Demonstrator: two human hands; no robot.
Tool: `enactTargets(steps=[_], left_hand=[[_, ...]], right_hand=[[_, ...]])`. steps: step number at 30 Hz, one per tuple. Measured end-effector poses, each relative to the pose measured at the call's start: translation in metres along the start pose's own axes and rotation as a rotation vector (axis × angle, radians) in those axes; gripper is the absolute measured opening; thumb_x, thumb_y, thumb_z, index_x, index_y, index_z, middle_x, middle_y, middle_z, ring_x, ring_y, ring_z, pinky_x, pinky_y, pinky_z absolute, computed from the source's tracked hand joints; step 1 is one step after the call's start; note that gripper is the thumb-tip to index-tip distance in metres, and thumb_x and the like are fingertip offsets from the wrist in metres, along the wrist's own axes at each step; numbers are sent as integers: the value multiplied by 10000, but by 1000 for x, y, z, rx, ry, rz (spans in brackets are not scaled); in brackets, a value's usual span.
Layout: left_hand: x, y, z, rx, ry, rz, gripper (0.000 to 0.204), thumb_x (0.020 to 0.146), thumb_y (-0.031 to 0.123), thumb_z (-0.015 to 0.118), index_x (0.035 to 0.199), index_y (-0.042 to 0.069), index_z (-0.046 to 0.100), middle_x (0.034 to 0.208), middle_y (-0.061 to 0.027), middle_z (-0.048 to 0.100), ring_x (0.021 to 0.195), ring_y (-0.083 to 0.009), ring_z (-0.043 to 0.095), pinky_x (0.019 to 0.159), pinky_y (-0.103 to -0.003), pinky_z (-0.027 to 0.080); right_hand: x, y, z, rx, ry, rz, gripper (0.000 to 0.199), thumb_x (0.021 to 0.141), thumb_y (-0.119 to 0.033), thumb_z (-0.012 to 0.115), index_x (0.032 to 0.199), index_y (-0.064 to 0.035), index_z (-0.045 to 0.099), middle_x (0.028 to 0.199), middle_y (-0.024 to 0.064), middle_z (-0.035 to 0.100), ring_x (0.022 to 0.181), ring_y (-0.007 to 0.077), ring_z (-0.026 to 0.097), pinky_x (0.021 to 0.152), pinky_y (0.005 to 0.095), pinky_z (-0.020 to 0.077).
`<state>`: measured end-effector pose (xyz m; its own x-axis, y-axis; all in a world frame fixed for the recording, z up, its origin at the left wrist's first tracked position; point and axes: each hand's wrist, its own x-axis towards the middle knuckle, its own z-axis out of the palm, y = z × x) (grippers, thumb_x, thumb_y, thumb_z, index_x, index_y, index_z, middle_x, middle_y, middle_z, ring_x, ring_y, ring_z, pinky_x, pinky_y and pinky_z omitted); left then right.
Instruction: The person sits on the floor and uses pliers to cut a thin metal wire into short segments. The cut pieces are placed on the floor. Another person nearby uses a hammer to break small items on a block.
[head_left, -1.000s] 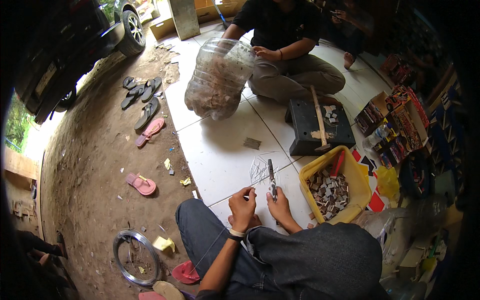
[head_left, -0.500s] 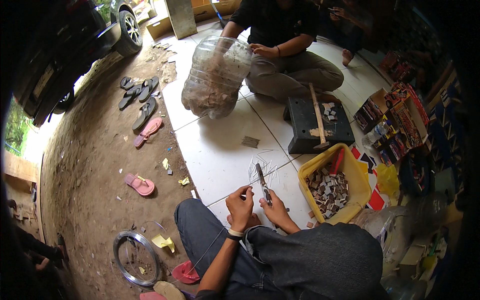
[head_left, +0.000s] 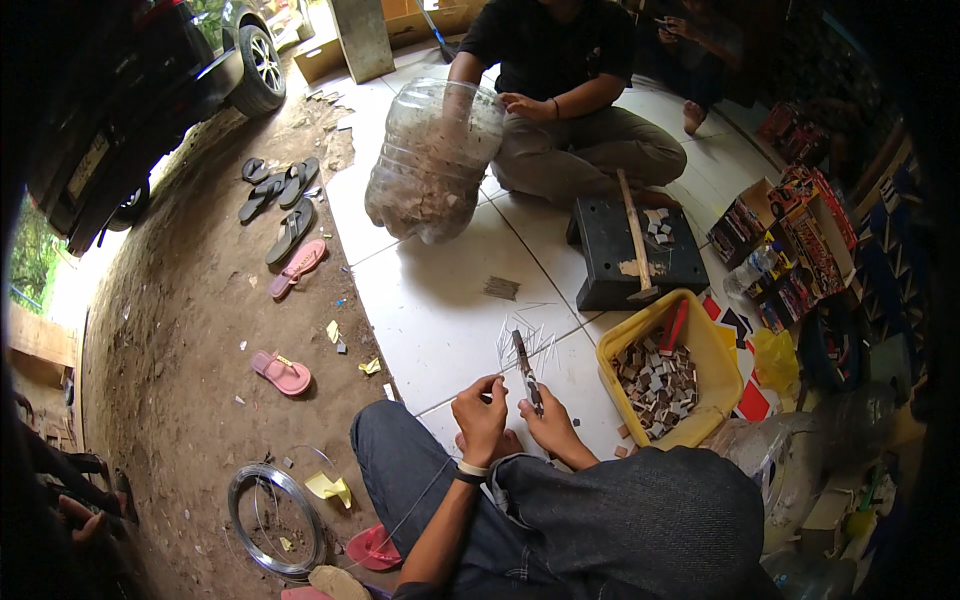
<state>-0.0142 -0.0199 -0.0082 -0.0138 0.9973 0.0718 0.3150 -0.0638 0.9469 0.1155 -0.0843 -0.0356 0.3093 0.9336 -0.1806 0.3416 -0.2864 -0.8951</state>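
My left hand [head_left: 480, 420] is closed in a pinch above my lap, on a thin wire [head_left: 425, 497] that trails down beside my forearm. Pliers with a dark head [head_left: 521, 352] point up and away from me, their handles wrapped by my right hand [head_left: 556, 428]. The two hands are side by side, a small gap apart. Beyond the pliers, loose straight wire pieces [head_left: 541, 347] lie scattered on white tile. A neater bunch of wire pieces [head_left: 502, 288] rests farther off. The wire tip at my left fingers is too small to make out.
A yellow tub [head_left: 712, 405] of small square pieces stands at right, near a black stool [head_left: 598, 262] bearing a hammer [head_left: 634, 235]. Opposite, a person reaches into a large clear plastic bottle [head_left: 425, 170]. A wire coil [head_left: 236, 515] and sandals [head_left: 281, 374] lie on dirt at left.
The other person's plastic bottle has tipped slightly more upright, and the arm inside it has shifted. My hands and the pliers stay nearly where they were.
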Motion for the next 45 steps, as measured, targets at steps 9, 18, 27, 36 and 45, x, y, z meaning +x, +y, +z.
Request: enactTargets(steps=[9,18,27,36,45], left_hand=[[-1,0,0,12,-9,-21,194,931,161,702,1015,14,797,812,-131,785,679,-228,771,662,-312,580],[-1,-1,2,17,-10,-28,192,926,159,703,1002,10,798,811,-135,783,690,-233,774,671,-315,583],[0,-3,1,44,-2,-13,196,923,173,704,994,18,800,807,-126,784,682,-237,770,676,-325,583],[3,-6,-1,-27,50,-30,184,943,143,691,1002,-1,790,817,-130,787,686,-224,772,676,-311,579],[4,0,-6,-59,84,-42,189,950,135,685,1013,-14,783,836,-141,788,725,-223,778,688,-311,580]], right_hand=[[3,-1,-2,-21,-8,45,324,1010,-259,639,1194,5,601,952,200,715,930,359,719,801,442,547],[4,-17,-9,-122,15,145,348,983,-337,653,1061,0,608,971,252,712,943,475,689,829,508,528],[9,15,-4,-235,164,57,419,986,-323,670,1240,-7,565,961,232,716,892,439,706,782,482,539],[-10,-13,-14,23,-186,22,410,1028,-239,641,1347,-6,532,988,186,705,890,293,694,796,420,541],[-14,-22,-11,-43,-121,36,456,1002,-220,648,1391,-29,505,996,228,708,943,390,712,824,450,542]])
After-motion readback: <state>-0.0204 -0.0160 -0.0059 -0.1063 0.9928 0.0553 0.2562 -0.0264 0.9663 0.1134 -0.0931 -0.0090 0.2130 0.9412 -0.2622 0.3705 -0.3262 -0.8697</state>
